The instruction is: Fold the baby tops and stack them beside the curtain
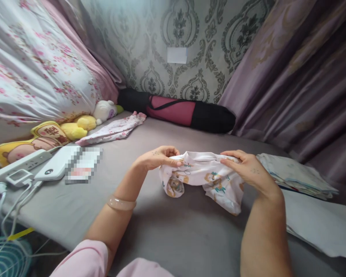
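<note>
Left to right: at the left edge, a white power strip (25, 164) lies beside a white device (53, 167) with a round dark mark. Just above these, a yellow plush toy (73, 131) rests under floral fabric (46, 57). Left of centre, a patterned garment with pink cuffs (112, 131) lies on the grey sheet (161, 238). Right of the frame's middle, below mid-height, is the printed white garment (197, 173). The left hand (155, 157) (a pale bangle (121, 203) circles its wrist) pinches the garment's upper left edge between thumb and fingers; the right hand (252, 168) grips the upper right likewise. At right, folded cloths (296, 173) lie stacked.
</note>
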### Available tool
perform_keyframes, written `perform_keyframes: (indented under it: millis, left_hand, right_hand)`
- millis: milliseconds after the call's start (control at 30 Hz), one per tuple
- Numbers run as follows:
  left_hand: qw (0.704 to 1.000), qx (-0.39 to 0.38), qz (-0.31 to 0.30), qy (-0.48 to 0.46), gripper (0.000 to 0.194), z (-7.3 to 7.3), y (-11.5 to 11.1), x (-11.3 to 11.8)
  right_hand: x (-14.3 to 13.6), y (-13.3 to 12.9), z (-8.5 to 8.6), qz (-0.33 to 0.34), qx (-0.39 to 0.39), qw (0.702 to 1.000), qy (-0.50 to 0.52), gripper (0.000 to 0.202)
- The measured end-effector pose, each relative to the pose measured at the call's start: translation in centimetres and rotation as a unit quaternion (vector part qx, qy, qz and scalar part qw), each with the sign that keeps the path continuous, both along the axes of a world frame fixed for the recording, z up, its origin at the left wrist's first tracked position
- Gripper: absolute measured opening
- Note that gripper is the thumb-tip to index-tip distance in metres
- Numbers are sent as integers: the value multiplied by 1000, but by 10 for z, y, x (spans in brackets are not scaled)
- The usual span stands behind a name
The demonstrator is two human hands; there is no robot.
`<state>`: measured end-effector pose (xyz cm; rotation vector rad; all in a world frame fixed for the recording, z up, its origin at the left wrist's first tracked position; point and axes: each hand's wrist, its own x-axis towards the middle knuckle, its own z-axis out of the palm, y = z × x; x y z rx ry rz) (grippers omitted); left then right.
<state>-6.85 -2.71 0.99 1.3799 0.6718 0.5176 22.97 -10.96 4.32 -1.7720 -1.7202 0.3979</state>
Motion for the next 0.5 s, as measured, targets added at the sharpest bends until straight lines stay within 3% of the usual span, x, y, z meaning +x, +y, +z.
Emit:
perform_keyframes:
  millis: [200,433,500]
  left_hand:
    - [999,48,-11,22,37,9,-2,-8]
    - [982,132,76,111,39,16,0,-18]
    - [967,198,115,114,38,25,4,-20]
  right_hand:
    - [1,4,-3,16,24,999,-24,34]
    - [-10,5,-2,23,44,998,-37,32]
    - [-11,6,1,26,45,998,-41,32]
